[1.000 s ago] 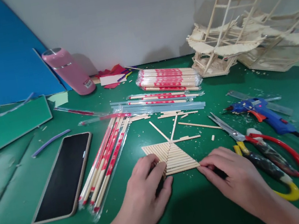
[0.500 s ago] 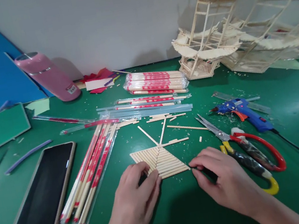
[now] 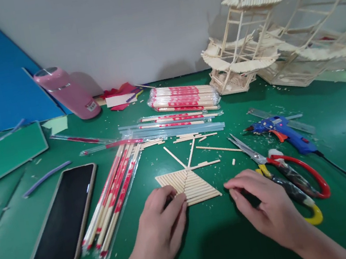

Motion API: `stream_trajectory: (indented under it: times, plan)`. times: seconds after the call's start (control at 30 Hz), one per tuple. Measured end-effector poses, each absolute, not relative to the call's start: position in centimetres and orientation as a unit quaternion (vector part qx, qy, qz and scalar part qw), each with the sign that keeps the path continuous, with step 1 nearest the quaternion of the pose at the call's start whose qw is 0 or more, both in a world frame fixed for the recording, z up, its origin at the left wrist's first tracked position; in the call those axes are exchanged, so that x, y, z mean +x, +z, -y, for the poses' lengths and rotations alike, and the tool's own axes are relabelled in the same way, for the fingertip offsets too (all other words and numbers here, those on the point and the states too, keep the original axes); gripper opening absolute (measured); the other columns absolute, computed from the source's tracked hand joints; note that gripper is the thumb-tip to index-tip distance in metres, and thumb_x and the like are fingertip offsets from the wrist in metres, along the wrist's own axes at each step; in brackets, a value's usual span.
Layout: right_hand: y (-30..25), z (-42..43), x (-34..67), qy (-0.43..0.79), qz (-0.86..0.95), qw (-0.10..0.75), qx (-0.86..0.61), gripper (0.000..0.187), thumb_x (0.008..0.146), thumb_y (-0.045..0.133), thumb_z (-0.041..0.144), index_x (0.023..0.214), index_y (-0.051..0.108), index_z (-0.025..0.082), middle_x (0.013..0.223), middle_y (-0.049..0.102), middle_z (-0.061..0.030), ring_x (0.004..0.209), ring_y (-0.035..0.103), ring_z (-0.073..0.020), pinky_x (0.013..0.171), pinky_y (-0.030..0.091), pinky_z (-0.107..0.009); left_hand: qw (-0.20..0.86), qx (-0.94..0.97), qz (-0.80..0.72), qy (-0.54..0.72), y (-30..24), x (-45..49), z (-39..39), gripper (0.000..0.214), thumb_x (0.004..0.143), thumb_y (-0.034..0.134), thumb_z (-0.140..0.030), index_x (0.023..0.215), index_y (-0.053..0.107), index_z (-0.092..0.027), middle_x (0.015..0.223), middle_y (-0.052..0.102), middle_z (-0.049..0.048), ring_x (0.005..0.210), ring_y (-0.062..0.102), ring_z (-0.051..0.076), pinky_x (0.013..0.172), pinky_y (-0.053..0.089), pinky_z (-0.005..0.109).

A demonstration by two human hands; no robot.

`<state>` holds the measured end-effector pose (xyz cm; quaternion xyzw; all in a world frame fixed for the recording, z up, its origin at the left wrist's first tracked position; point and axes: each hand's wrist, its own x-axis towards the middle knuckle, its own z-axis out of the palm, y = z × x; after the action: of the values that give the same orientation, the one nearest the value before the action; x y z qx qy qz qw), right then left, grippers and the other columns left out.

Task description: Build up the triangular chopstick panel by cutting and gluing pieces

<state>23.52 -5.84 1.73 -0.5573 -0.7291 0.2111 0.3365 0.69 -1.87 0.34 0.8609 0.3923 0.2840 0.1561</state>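
Note:
A partly built roof-like panel of short wooden sticks (image 3: 202, 186) lies on the green table, with bare spokes fanning from its peak. My left hand (image 3: 164, 215) grips its near left edge between thumb and fingers; the fingertips cover part of that edge. Just right of the panel's right corner is my right hand (image 3: 260, 199), apart from it. Its thumb and forefinger are curled together, with nothing visible between them. Red-and-yellow-handled scissors (image 3: 285, 168) lie beside that hand, and a blue glue gun (image 3: 282, 129) rests behind them.
Wrapped chopsticks (image 3: 114, 196) and a phone (image 3: 62, 218) lie left. Behind are a chopstick bundle (image 3: 184, 96), pale blue strips (image 3: 180, 130) and cut sticks (image 3: 190, 136). A pink bottle (image 3: 70, 93) stands back left; stick-built tower models (image 3: 240, 56) stand back right.
My right hand has drawn slightly right, away from the panel's corner. My left hand keeps its grip on the panel. The view has shifted a little.

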Motion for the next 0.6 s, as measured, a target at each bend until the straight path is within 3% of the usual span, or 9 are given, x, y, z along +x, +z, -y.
stream_trajectory:
  times: [0.13,0.27,0.47,0.6]
  plan:
    - [1.9,6.4,23.6,0.164,0.719,0.364,-0.568,0.022,0.081,0.05,0.012,0.101,0.055,0.02,0.083,0.058,-0.0031,0.074,0.055,-0.0135,0.065,0.047,-0.025,0.157,0.827,-0.433,0.322,0.6,0.2,1.6,0.021,0.086,0.042,-0.01,0.1,0.056,-0.015,0.093,0.055,0.0083,0.084,0.056,0.016,0.071,0.049,0.025]
    - [2.0,7.1,24.8,0.129,0.671,0.366,-0.631,0.015,0.082,0.053,0.021,0.096,0.055,0.022,0.075,0.057,0.0,0.062,0.054,-0.0105,0.055,0.047,-0.02,0.11,0.818,-0.458,0.329,0.9,-0.3,1.4,0.02,0.086,0.04,-0.008,0.1,0.054,-0.012,0.091,0.055,0.009,0.083,0.056,0.015,0.07,0.049,0.025]
    - [1.8,8.1,28.2,0.102,0.595,0.377,-0.702,0.016,0.081,0.054,0.032,0.095,0.055,0.023,0.078,0.059,-0.0006,0.061,0.056,-0.0106,0.057,0.049,-0.02,0.043,0.879,-0.39,0.27,1.7,0.9,2.4,0.011,0.084,0.05,-0.016,0.091,0.058,-0.018,0.087,0.059,0.0051,0.083,0.054,0.018,0.078,0.044,0.034]
    - [1.6,8.4,29.9,0.1,0.575,0.369,-0.723,0.023,0.08,0.053,0.037,0.097,0.055,0.022,0.082,0.06,-0.0026,0.065,0.057,-0.0129,0.061,0.051,-0.024,-0.02,0.913,-0.348,0.213,1.6,2.4,3.1,0.015,0.086,0.047,-0.015,0.095,0.059,-0.017,0.092,0.062,0.0055,0.092,0.052,0.022,0.089,0.035,0.041]
